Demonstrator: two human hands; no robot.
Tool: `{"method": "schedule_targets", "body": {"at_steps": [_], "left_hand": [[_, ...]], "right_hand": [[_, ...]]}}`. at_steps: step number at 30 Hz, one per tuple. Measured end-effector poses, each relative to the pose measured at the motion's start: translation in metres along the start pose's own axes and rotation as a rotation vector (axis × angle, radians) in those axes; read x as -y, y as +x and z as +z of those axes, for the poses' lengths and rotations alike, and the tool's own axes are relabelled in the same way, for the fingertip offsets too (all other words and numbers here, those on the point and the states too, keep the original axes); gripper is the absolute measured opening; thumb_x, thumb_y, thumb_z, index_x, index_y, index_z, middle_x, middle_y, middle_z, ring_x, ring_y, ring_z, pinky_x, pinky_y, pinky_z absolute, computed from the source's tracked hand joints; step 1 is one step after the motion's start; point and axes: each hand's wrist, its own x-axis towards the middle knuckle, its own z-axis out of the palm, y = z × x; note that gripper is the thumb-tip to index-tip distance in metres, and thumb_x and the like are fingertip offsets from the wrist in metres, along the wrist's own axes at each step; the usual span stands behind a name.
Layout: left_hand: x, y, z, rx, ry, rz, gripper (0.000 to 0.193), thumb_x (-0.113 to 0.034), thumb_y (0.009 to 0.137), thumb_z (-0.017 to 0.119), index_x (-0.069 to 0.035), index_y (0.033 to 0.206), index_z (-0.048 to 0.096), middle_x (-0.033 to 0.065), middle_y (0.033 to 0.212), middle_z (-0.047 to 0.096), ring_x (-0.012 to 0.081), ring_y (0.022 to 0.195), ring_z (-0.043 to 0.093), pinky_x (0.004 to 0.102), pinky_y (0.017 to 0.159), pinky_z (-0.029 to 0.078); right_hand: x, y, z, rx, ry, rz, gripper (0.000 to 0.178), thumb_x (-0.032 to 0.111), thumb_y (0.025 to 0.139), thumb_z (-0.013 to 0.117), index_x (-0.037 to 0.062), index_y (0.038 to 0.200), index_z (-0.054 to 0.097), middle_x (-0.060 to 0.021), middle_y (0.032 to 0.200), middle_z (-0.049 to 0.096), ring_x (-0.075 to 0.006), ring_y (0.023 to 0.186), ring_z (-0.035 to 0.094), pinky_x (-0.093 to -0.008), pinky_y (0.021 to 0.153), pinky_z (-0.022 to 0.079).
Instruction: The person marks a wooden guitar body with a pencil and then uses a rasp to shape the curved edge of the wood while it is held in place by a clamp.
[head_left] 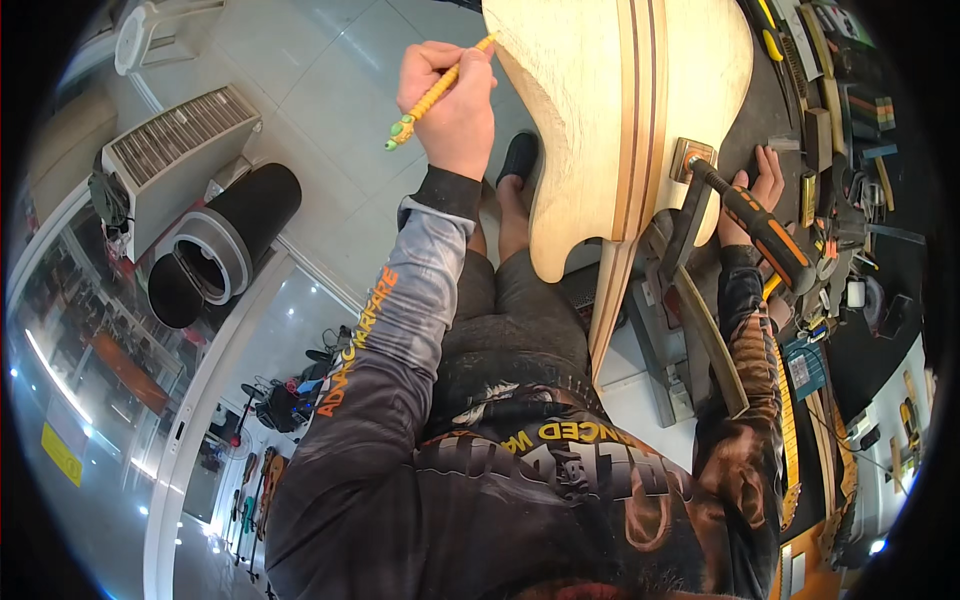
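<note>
An unfinished pale wooden guitar body (570,120) with dark stripes down its middle juts out past the bench edge, its neck piece (613,290) pointing toward me. My left hand (450,105) is closed around a yellow pen (437,90) with a green figure on its end. The pen's tip meets the left edge of the body. Flat on the dark bench lies my right hand (762,190), fingers stretched out, beside the body. A bar clamp (685,225) with a black and orange handle (768,237) presses a small wood block (690,158) onto the body and partly hides that hand.
Tools and small parts crowd the dark workbench (750,120) along the right, including yellow-handled pliers (770,35). Left on the tiled floor stand a black bin (245,225), a grey slatted unit (185,150) and a white stool (150,35). A glass door frame (200,400) runs at lower left.
</note>
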Motion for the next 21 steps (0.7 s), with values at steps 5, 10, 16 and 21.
{"method": "schedule_targets", "body": {"at_steps": [5, 10, 16, 21], "left_hand": [[-0.004, 0.000, 0.003, 0.005, 0.040, 0.004, 0.015, 0.008, 0.098, 0.065, 0.001, 0.096, 0.052, 0.0075, 0.097, 0.062, 0.0132, 0.071, 0.065, 0.0419, 0.091, 0.068], [0.000, -0.002, 0.000, 0.044, 0.134, 0.046, 0.015, 0.008, 0.098, 0.065, 0.001, 0.096, 0.052, 0.0071, 0.096, 0.062, 0.0126, 0.070, 0.064, 0.0440, 0.093, 0.068], [-0.002, 0.001, 0.006, 0.020, 0.016, 0.032, 0.015, 0.007, 0.098, 0.067, 0.000, 0.095, 0.054, 0.0061, 0.096, 0.064, 0.0113, 0.075, 0.062, 0.0375, 0.087, 0.065], [0.010, 0.000, -0.008, 0.103, 0.265, 0.136, 0.014, 0.009, 0.099, 0.064, 0.001, 0.099, 0.053, 0.0125, 0.100, 0.065, 0.0163, 0.072, 0.068, 0.0501, 0.097, 0.067]], "right_hand": [[0.005, -0.002, -0.007, 0.013, -0.018, 0.024, 0.052, 0.020, 0.105, 0.059, 0.0066, 0.156, 0.059, -0.0211, 0.162, 0.053, -0.0421, 0.156, 0.045, -0.0592, 0.130, 0.035], [0.009, 0.001, -0.008, 0.014, -0.034, 0.033, 0.052, 0.017, 0.104, 0.060, 0.0052, 0.154, 0.060, -0.0211, 0.161, 0.054, -0.0420, 0.155, 0.046, -0.0584, 0.130, 0.035], [0.012, 0.003, -0.008, 0.015, -0.033, 0.027, 0.052, 0.015, 0.103, 0.060, 0.0040, 0.154, 0.060, -0.0211, 0.160, 0.055, -0.0414, 0.155, 0.046, -0.0573, 0.130, 0.036], [0.012, 0.003, -0.010, 0.051, -0.076, 0.017, 0.051, 0.009, 0.108, 0.059, 0.0078, 0.159, 0.055, -0.0182, 0.164, 0.050, -0.0385, 0.158, 0.042, -0.0537, 0.131, 0.036]]}}
